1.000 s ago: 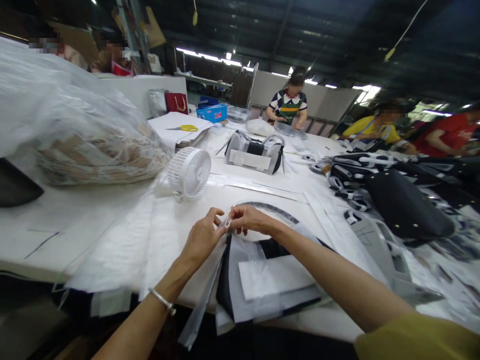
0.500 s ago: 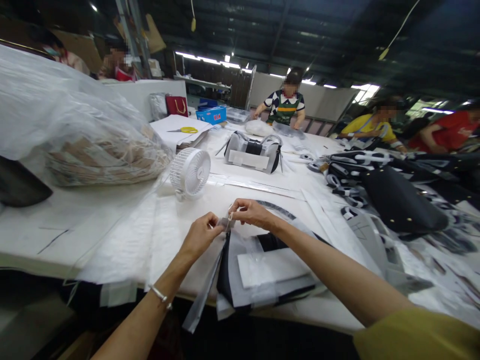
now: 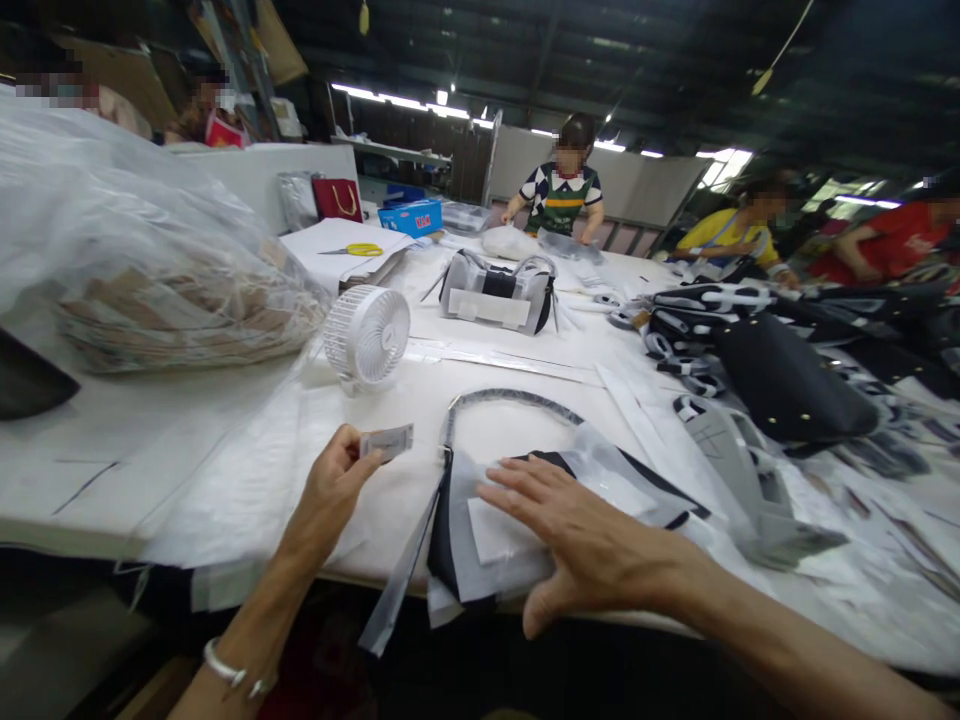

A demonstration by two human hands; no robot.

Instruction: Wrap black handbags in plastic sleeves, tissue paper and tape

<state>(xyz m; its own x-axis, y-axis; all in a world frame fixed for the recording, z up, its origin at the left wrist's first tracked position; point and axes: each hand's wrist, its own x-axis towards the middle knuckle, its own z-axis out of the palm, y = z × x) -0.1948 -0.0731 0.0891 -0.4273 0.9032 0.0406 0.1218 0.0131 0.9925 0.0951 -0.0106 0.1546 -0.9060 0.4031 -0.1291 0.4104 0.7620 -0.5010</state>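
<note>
A black handbag point(image 3: 444, 540) wrapped in pale tissue lies at the near table edge, its arched handle point(image 3: 517, 397) covered in clear film. Pinched in my left hand point(image 3: 330, 495) is a small grey tag point(image 3: 388, 441), held out left of the handle's base; a thin cord seems to link it to the bag. My right hand point(image 3: 577, 530) hovers over or rests on the wrapped front, fingers spread, holding nothing; contact cannot be made out. A white paper panel point(image 3: 495, 530) on the bag is partly hidden by that hand. A long wrapped strip point(image 3: 397, 575) hangs over the edge.
A white fan point(image 3: 367, 338) stands beyond my left hand, beside a large plastic bag point(image 3: 172, 270) of bundled tags. Another wrapped handbag point(image 3: 495, 292) and yellow scissors point(image 3: 360, 249) lie farther back. Black bag parts point(image 3: 787, 380) pile up at right. Several people work around the table.
My left hand has drawn the tag leftward, away from the handle's base. My right hand has let go there and moved down and right over the bag, its fingers spreading.
</note>
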